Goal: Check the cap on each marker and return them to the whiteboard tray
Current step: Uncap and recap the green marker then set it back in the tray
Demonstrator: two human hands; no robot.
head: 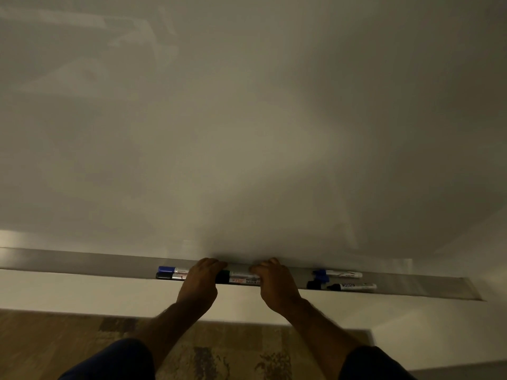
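Two markers point(241, 278) lying lengthwise in the tray point(82, 260), long axis left to right, left hand point(201, 278) curled round the dark-capped ends, right hand point(270, 281) round the barrel ends, equally near.

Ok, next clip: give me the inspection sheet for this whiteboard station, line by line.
Surface: metal tray along the foot of the whiteboard; board looks unmarked.
Job's things: two markers at left, blue cap over black cap; two markers at centre, between the hands; blue marker at right with a loose black cap near it and a black marker in front.
Clutter: nothing seen.
Hands: left hand and right hand both curl over the centre markers' ends.
Cables: nothing seen.
Surroundings: pale wall under the tray, patterned carpet, dim light.
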